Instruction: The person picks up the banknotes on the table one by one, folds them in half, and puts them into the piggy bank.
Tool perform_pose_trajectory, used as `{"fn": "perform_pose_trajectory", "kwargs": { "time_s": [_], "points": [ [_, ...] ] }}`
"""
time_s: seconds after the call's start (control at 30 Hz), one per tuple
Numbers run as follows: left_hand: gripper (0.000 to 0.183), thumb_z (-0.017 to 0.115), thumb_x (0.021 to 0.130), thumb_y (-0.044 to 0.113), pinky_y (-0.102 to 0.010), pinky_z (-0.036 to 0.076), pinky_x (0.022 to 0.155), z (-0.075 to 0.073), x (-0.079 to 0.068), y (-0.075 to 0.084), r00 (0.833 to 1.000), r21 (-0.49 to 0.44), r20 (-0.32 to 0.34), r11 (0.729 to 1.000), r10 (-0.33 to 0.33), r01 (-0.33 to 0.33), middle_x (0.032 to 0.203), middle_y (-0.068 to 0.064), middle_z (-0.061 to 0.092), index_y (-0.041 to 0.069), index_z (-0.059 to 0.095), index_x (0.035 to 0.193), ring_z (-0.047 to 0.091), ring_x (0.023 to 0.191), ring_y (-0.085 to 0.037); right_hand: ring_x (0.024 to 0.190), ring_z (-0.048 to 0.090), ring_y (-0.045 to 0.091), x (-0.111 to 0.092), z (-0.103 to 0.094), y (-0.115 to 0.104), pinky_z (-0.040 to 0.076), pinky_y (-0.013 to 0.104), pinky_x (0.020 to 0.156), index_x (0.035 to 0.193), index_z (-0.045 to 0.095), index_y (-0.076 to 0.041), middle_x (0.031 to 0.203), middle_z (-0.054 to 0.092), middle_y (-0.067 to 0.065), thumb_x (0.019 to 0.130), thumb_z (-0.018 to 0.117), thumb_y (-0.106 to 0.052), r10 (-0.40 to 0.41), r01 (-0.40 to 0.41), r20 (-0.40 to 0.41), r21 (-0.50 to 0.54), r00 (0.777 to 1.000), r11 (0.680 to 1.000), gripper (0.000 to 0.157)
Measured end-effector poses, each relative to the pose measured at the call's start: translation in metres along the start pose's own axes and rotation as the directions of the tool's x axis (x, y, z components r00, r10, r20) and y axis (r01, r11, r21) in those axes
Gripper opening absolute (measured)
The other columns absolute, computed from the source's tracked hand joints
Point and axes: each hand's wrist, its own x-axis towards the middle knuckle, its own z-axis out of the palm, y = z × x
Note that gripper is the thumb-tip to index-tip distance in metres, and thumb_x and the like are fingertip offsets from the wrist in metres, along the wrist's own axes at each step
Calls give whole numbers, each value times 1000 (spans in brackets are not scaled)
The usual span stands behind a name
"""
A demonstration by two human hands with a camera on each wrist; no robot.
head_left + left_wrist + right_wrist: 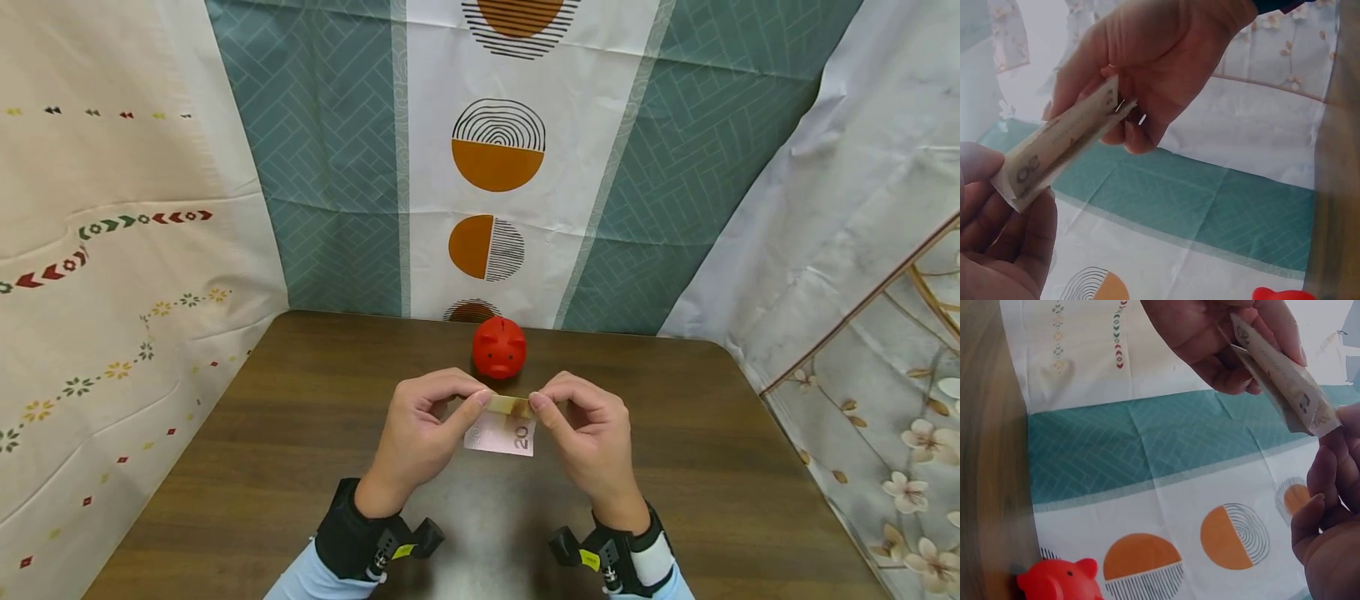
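Observation:
A banknote [499, 435] with "20" printed on it is stretched between the two hands above the table, its upper part folded over. My left hand [422, 432] pinches one end of the fold between thumb and fingers. At the other end, my right hand [597, 437] pinches it the same way. Both wrist views show the folded banknote [1060, 145] from the side, with a gap between its layers. Just beyond the hands, a red piggy bank [499, 348] stands on the table, facing me; only part of it shows in the right wrist view.
The brown wooden table [300, 467] reaches back to a green and white patterned cloth [337, 167]. Light patterned cloths hang at the left and right sides. A strapped camera sits on each wrist.

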Motion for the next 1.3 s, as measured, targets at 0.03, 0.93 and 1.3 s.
{"fn": "perform_pose_trajectory", "kwargs": {
  "time_s": [0.03,0.93,1.3],
  "points": [
    [17,61,80,-17,-24,48,57,0,0,0,1000,-3,-3,1000,-3,3,82,-12,65,-3,68,88,56,71,-20,66,49,19,0,0,0,45,22,57,86,65,4,71,56,10,86,63,6,1,-1,-2,-6,1000,1000,3],
    [21,69,82,3,-34,50,80,19,-9,-30,961,317,-17,913,275,-256,104,-6,64,1,68,103,60,95,-20,72,54,18,-2,14,1,47,24,62,103,64,8,91,64,14,86,61,2,3,-7,-21,-213,1000,977,19],
    [30,76,80,16,-27,41,53,5,-8,-34,995,369,-46,927,89,-65,79,4,46,15,59,105,43,68,-12,60,48,10,-2,5,1,40,20,46,85,65,0,71,58,3,82,59,7,-10,32,86,-255,996,966,10]
  ]
}}
